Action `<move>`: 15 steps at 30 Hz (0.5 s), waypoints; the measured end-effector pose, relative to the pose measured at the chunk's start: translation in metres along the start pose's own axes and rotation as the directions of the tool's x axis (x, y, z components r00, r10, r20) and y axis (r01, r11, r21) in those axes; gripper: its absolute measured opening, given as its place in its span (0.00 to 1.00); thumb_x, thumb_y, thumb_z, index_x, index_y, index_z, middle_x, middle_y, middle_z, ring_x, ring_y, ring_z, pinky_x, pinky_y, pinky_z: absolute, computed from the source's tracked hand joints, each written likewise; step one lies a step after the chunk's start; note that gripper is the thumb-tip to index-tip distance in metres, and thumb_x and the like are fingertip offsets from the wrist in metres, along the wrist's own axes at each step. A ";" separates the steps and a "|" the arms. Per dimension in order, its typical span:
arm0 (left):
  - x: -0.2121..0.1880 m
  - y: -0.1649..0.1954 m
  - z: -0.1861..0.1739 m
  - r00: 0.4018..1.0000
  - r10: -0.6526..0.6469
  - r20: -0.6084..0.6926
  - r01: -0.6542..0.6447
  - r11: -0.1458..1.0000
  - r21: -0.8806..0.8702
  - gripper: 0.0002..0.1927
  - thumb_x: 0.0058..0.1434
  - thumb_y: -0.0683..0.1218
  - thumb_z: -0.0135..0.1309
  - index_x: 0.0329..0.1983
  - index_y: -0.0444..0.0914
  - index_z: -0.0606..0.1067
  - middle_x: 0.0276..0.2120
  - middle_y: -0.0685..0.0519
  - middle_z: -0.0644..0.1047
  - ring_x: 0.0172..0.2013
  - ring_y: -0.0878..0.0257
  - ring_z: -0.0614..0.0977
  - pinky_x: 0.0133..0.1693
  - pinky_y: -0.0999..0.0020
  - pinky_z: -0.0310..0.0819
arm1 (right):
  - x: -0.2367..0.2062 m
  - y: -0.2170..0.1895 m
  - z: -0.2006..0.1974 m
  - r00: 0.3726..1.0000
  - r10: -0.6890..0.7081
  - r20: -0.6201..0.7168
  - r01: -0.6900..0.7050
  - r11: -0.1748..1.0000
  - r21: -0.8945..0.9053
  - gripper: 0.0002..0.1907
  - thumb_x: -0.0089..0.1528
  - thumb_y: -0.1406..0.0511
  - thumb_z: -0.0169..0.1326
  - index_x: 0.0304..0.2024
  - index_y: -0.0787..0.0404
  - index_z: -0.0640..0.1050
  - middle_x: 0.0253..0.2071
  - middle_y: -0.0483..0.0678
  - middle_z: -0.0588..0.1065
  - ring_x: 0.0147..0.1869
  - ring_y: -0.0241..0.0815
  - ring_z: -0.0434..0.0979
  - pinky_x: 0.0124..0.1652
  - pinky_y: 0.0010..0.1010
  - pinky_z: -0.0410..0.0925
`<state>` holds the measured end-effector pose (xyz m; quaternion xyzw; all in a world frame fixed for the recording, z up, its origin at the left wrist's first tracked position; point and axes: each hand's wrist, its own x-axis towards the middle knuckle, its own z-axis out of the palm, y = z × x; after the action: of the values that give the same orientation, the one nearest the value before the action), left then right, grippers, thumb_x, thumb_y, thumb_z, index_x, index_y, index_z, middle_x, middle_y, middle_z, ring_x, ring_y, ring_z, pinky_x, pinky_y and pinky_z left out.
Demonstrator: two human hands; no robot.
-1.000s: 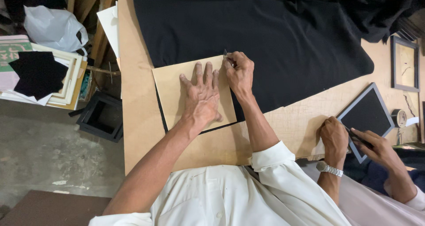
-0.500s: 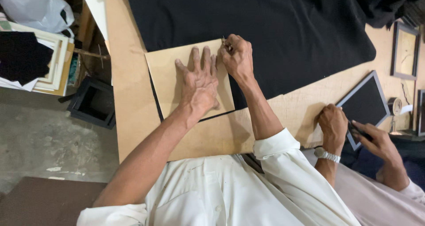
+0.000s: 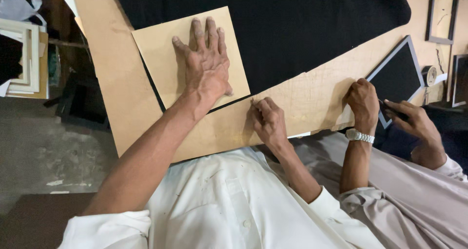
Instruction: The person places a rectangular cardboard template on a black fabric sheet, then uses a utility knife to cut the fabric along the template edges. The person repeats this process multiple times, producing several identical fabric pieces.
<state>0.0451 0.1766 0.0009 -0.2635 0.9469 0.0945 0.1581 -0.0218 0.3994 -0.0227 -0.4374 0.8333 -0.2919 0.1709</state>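
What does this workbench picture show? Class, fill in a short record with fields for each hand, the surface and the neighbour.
Left hand: pressed flat on square tan board panel
Right hand: pinching a small thin tool, tip at the panel's near edge
Under panel: black cloth sheet
Surface: light wooden worktable
Neighbour: co-worker's hands at black rectangular frame

Even indoor light, sharp centre, dim left edge.
Soft overhead light on the worktable (image 3: 312, 100), no glare; tan board (image 3: 161, 59) evenly lit. Left hand (image 3: 207, 66) throws a short soft shadow to its left, right hand (image 3: 268, 122) a faint one on the wood beside it. Black cloth (image 3: 302, 24) reads as flat dark, hardly any fold detail (underexposed). Floor (image 3: 44, 146) and far left corner murky. White shirt (image 3: 214, 205) bright, not blown. Slight softness and wide-angle stretch at the edges.
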 end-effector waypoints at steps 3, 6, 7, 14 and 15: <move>0.001 0.000 -0.004 0.999 0.004 0.047 -0.004 1.000 -0.006 0.80 0.29 0.75 0.72 0.77 0.33 0.46 0.74 0.35 0.43 0.71 0.34 0.46 0.57 0.23 0.56 | -0.017 0.003 -0.002 0.999 0.033 -0.002 -0.033 0.999 -0.013 0.11 0.57 0.78 0.56 0.43 0.70 0.78 0.36 0.53 0.76 0.31 0.43 0.77 0.31 0.30 0.70; -0.007 0.000 -0.013 0.999 0.018 0.047 -0.016 0.999 -0.040 0.79 0.31 0.74 0.72 0.77 0.33 0.46 0.75 0.37 0.43 0.72 0.35 0.46 0.59 0.24 0.55 | -0.012 -0.003 -0.011 0.990 -0.002 -0.144 0.013 0.997 0.074 0.08 0.60 0.75 0.59 0.42 0.69 0.79 0.34 0.50 0.76 0.32 0.37 0.76 0.31 0.28 0.70; -0.013 -0.001 -0.015 0.999 0.015 0.038 -0.013 0.998 -0.056 0.78 0.31 0.74 0.71 0.77 0.34 0.46 0.75 0.37 0.44 0.72 0.36 0.47 0.60 0.24 0.55 | -0.009 -0.009 -0.013 0.973 0.016 -0.230 0.018 0.989 0.145 0.06 0.63 0.74 0.59 0.43 0.68 0.80 0.32 0.48 0.76 0.31 0.35 0.74 0.30 0.27 0.68; -0.071 -0.012 -0.012 0.845 -0.099 -0.525 -0.138 0.908 -0.395 0.48 0.45 0.64 0.70 0.62 0.32 0.68 0.64 0.39 0.63 0.64 0.45 0.63 0.59 0.37 0.64 | 0.004 -0.073 0.005 0.963 0.107 -0.247 0.037 0.857 0.515 0.04 0.65 0.72 0.59 0.42 0.66 0.79 0.34 0.42 0.77 0.35 0.28 0.75 0.33 0.22 0.72; -0.082 -0.011 -0.007 0.805 -0.188 -0.562 -0.159 0.845 -0.511 0.37 0.52 0.62 0.68 0.56 0.34 0.72 0.60 0.42 0.69 0.61 0.48 0.68 0.57 0.43 0.69 | 0.005 -0.081 0.010 0.945 0.016 -0.326 0.136 0.889 0.438 0.04 0.65 0.73 0.59 0.42 0.67 0.78 0.33 0.44 0.76 0.34 0.30 0.74 0.33 0.24 0.71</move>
<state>0.1158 0.2039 0.0349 -0.3203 0.8810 0.2663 -0.2243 0.0316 0.3557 0.0211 -0.3576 0.7441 -0.5510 0.1216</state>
